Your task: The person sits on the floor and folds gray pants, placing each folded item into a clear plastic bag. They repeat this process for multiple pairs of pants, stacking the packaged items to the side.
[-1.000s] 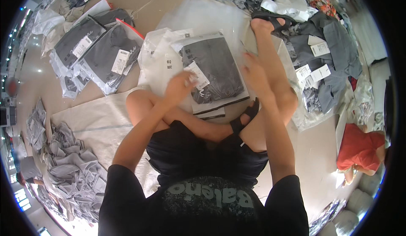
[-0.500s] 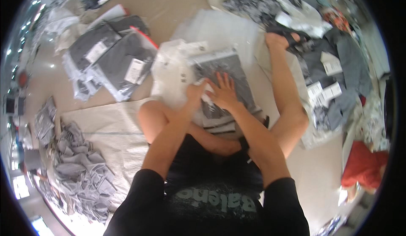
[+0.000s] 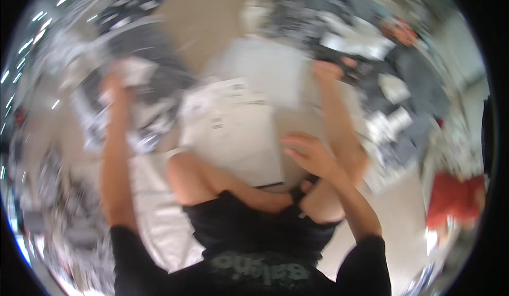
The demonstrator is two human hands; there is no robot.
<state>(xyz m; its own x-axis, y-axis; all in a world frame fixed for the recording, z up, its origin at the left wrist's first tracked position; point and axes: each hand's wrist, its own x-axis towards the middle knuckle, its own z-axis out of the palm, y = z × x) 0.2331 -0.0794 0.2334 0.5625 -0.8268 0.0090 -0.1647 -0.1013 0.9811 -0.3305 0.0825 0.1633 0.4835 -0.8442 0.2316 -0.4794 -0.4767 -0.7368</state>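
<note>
My left hand point(image 3: 115, 81) reaches far out to the left, over a pile of grey garments in clear bags point(image 3: 146, 44). Motion smears its fingers, so whether they grip a bag cannot be made out. A pale label point(image 3: 139, 72) lies on the pile beside this hand. My right hand point(image 3: 310, 155) hovers near my right shin, empty, with its fingers loosely stretched. Between my legs lies a flat stack of whitish plastic bags point(image 3: 233, 142) with small dark print. Just beyond it is a stack of translucent sheets point(image 3: 265, 68).
Grey clothes with white tags point(image 3: 419, 110) are heaped on the right, past my outstretched leg. More grey garments point(image 3: 302, 9) lie at the far side. Crumpled grey cloth point(image 3: 87, 211) sits at the left by a pale woven sheet point(image 3: 159, 206). A red cloth point(image 3: 456, 200) is at the right.
Both hands were on a bagged grey garment in front of me; it is gone from there, baring the whitish bags. My left hand has swung left to the pile, and my right has drawn back rightward.
</note>
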